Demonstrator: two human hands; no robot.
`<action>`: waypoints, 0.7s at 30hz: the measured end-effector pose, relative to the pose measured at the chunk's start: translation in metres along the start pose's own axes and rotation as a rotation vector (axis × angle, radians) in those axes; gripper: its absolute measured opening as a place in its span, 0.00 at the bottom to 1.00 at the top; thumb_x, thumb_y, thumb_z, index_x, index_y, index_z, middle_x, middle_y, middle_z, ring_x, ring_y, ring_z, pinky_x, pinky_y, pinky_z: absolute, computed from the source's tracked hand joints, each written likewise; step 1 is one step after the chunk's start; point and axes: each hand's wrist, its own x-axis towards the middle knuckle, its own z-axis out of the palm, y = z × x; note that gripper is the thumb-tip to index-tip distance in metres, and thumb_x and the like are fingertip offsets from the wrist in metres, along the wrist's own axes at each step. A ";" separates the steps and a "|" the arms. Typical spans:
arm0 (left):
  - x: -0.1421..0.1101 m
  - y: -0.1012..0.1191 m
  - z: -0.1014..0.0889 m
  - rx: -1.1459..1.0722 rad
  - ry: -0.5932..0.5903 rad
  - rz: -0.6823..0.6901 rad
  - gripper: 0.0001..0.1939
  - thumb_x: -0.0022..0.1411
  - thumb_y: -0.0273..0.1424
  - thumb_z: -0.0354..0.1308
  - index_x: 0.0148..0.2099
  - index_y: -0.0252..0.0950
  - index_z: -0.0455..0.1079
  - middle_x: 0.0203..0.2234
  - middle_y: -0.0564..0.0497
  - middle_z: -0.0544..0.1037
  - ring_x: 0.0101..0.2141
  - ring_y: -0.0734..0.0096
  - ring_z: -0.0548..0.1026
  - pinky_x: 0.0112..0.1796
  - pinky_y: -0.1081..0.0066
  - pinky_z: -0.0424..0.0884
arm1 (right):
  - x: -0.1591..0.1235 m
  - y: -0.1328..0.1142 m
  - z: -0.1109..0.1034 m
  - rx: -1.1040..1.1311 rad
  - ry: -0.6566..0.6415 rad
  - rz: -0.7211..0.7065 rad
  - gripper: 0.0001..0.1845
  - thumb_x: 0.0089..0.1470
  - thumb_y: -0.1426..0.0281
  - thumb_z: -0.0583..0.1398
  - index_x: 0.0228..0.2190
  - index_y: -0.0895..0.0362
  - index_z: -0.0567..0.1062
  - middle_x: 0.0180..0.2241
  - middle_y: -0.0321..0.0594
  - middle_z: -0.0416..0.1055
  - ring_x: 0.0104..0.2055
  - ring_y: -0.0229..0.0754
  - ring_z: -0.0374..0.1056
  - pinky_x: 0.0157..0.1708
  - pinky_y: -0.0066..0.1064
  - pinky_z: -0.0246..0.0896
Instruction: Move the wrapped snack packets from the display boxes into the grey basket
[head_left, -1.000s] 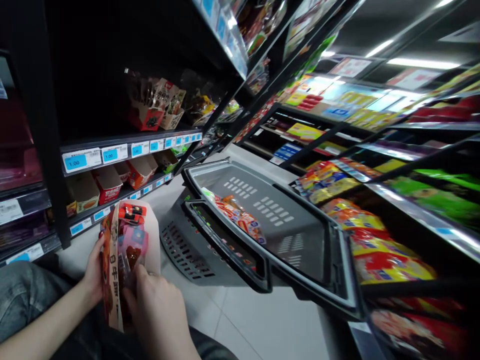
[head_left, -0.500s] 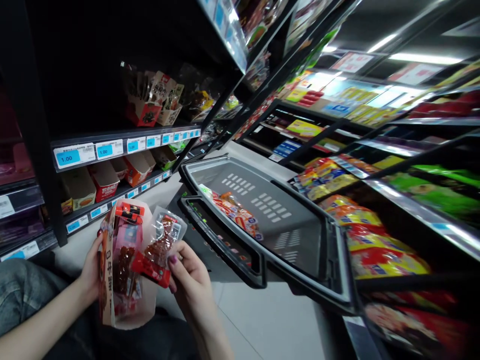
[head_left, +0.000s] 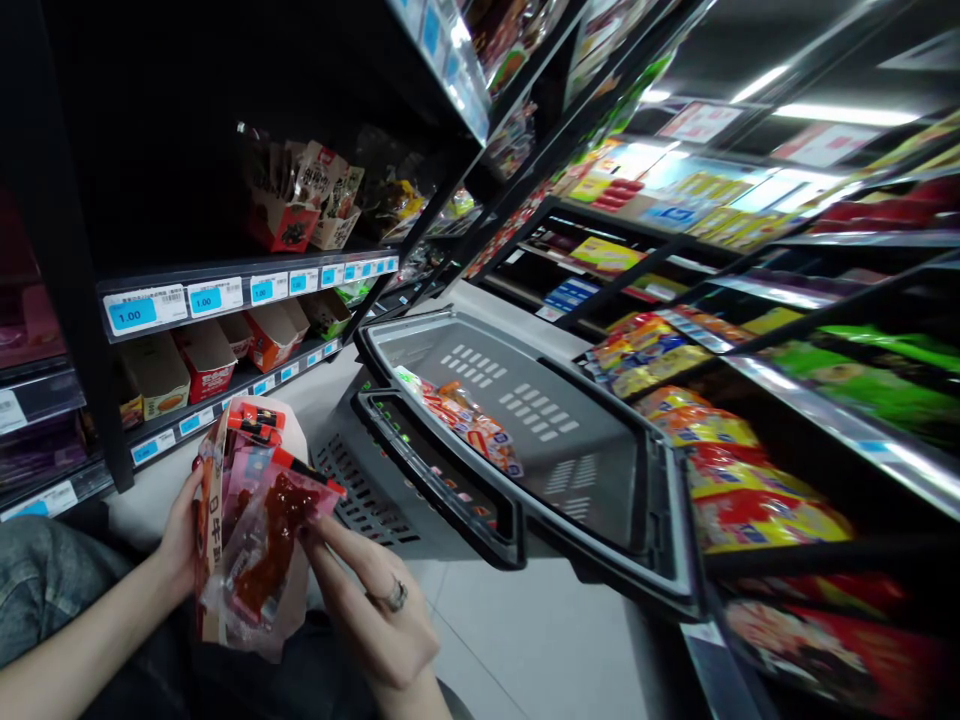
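Note:
My left hand (head_left: 182,530) grips the side of an open cardboard snack box (head_left: 214,520) with red and white print, held low at the left. My right hand (head_left: 375,600), a ring on one finger, pinches a clear packet of red-brown snack (head_left: 266,545) with a red top edge, held flat against the mouth of the box. More small packets show inside the box. A grey shopping basket (head_left: 570,440) stands on the floor just to the right, with several colourful packets (head_left: 469,425) lying in it.
Black shelves (head_left: 247,285) with blue price tags and open snack boxes rise at the left. Shelves of bright bagged goods (head_left: 742,480) fill the right. Pale floor tiles (head_left: 525,640) lie between. My denim-clad knee (head_left: 37,580) is at the lower left.
My right hand went into the box, drew a packet out and up to the right, and now has turned it and laid it back over the box opening.

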 end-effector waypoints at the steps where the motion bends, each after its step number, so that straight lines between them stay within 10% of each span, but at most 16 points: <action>1: 0.000 0.000 0.000 0.007 0.008 0.005 0.25 0.62 0.41 0.51 0.54 0.28 0.67 0.31 0.44 0.83 0.33 0.58 0.80 0.44 0.60 0.72 | 0.000 -0.001 0.001 0.054 -0.015 0.030 0.23 0.56 0.79 0.56 0.52 0.48 0.71 0.38 0.38 0.79 0.35 0.40 0.76 0.32 0.28 0.72; 15: -0.004 0.000 0.006 0.026 0.049 0.016 0.21 0.63 0.41 0.50 0.47 0.29 0.72 0.32 0.42 0.83 0.33 0.58 0.80 0.42 0.60 0.74 | -0.010 -0.002 0.003 0.098 0.160 0.192 0.18 0.48 0.82 0.62 0.38 0.49 0.78 0.40 0.41 0.78 0.36 0.44 0.76 0.33 0.33 0.73; 18: -0.004 0.000 0.005 0.036 0.062 0.004 0.20 0.63 0.40 0.49 0.41 0.29 0.74 0.28 0.43 0.83 0.31 0.58 0.80 0.43 0.59 0.74 | -0.002 -0.004 0.009 0.348 0.337 0.469 0.01 0.51 0.73 0.63 0.29 0.54 0.75 0.33 0.43 0.79 0.33 0.44 0.75 0.30 0.34 0.72; 21: -0.002 -0.001 0.000 0.044 0.013 -0.031 0.23 0.62 0.43 0.49 0.39 0.28 0.75 0.29 0.41 0.82 0.35 0.55 0.80 0.45 0.57 0.72 | 0.004 -0.005 0.013 0.732 0.366 0.832 0.10 0.52 0.62 0.64 0.28 0.55 0.72 0.20 0.36 0.74 0.20 0.38 0.71 0.18 0.27 0.65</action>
